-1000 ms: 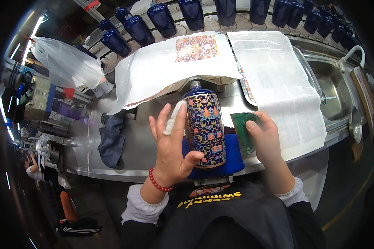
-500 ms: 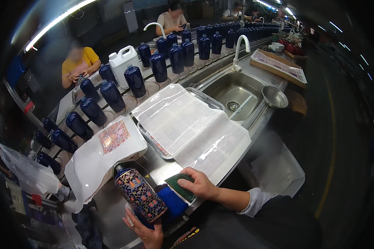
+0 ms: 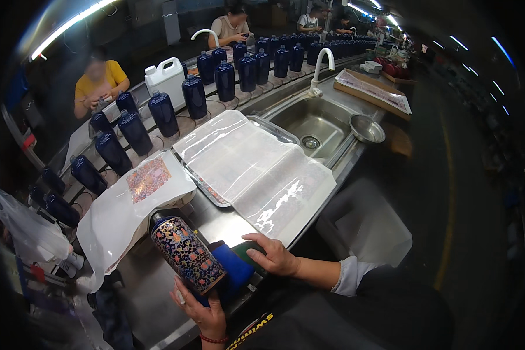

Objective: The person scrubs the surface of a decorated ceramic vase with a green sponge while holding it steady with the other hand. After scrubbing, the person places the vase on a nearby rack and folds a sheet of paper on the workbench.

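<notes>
From the head view, the main change I see is one of outlook: a second ago the view looked straight down at the table, and now it is swung up and rightward, taking in the steel sink, the curved tap and the long far row of plain dark blue bottles.

The work itself has hardly shifted. The tall bottle covered in a multicoloured floral pattern lies tilted at the near edge, its neck pointing far-left, resting on a blue cushion pad. My left hand is now under its base, fingers curled up around it, a closed grip on the bottle, where before that hand pressed flat on its side. My right hand lies palm down on a small dark green sponge pad just right of the bottle, pressing rather than clasping it.

I judge the pattern is applied and I am pausing between rubbing strokes. The white sheet with a patterned decal waits far-left.
</notes>
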`<state>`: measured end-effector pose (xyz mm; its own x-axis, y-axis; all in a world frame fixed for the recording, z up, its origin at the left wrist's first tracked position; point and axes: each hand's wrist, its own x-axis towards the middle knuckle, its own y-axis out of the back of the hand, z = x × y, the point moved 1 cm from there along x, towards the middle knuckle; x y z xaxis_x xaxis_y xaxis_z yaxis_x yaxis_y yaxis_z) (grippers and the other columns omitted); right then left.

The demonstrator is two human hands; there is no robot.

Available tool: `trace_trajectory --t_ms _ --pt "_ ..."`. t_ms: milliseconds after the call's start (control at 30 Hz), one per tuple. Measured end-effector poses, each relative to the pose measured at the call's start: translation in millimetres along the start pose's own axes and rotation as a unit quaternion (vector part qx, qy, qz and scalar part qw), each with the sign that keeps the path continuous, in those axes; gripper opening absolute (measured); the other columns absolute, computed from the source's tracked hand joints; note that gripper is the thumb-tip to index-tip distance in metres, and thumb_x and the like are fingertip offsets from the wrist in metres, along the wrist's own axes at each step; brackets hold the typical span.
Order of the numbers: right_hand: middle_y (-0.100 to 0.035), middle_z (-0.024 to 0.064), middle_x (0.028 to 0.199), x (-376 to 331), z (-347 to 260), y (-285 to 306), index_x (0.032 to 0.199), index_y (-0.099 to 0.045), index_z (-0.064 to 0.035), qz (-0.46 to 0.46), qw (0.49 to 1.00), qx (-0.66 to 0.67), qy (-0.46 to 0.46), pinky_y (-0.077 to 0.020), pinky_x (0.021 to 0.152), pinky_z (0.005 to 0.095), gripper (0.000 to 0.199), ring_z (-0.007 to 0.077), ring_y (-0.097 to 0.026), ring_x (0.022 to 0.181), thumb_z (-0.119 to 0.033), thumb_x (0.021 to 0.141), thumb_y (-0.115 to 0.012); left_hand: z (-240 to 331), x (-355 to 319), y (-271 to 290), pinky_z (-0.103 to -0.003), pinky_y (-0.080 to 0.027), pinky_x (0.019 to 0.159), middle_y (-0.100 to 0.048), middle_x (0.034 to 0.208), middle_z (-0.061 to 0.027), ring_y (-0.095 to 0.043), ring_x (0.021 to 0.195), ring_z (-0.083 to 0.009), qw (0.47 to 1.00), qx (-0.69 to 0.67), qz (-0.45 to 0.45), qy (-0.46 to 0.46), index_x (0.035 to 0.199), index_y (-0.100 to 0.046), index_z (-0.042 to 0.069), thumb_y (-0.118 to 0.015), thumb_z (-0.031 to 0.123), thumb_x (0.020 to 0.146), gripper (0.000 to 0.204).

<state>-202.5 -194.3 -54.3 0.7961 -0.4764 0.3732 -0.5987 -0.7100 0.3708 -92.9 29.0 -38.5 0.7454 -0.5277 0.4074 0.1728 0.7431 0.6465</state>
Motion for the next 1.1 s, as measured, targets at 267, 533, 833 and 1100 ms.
trace_trajectory --t_ms 267,533,833,1100 --pt "-0.067 0.022 0.123 3 -1 -8 0.131 -0.062 -0.0019 0.008 1.0 -0.021 -0.003 -0.0521 0.097 0.0377 0.034 0.035 -0.066 0.113 -0.013 0.099 -0.06 -14 -1 -1 -0.059 -0.01 0.122 -0.043 0.149 -0.0287 -0.036 0.138 -0.0472 0.999 -0.025 -0.007 -0.032 0.155 -0.025 -0.008 -0.056 0.052 0.098 0.088" --pt "-0.069 0.0203 0.117 9 -5 -14 0.127 -0.064 0.0005 0.005 0.997 -0.056 -0.046 -0.0526 0.095 0.0339 0.032 0.0289 -0.068 0.108 -0.009 0.097 -0.06 -32 -10 1 -0.06 -0.017 0.118 -0.025 0.155 -0.0385 -0.019 0.145 -0.0547 0.992 -0.099 -0.079 -0.028 0.157 -0.018 -0.01 -0.06 0.047 0.097 0.093" --pt "-0.07 0.0206 0.117 9 -4 -21 0.123 -0.065 0.0003 0.033 0.995 -0.083 -0.05 -0.0533 0.096 0.0349 0.032 0.0311 -0.069 0.109 -0.009 0.093 -0.062 -42 -11 -3 -0.061 -0.019 0.116 -0.023 0.155 -0.0388 -0.019 0.144 -0.0559 0.986 -0.123 -0.087 -0.074 0.156 -0.017 -0.012 -0.063 0.043 0.096 0.093" --pt "-0.07 0.0194 0.116 7 3 -17 0.123 -0.065 0.0001 0.027 0.998 -0.052 -0.04 -0.0535 0.095 0.0335 0.031 0.0293 -0.07 0.107 -0.01 0.094 -0.062 -34 -11 -3 -0.06 -0.019 0.117 -0.023 0.157 -0.0365 -0.019 0.145 -0.0539 0.992 -0.098 -0.07 -0.042 0.156 -0.017 -0.011 -0.062 0.039 0.096 0.09"
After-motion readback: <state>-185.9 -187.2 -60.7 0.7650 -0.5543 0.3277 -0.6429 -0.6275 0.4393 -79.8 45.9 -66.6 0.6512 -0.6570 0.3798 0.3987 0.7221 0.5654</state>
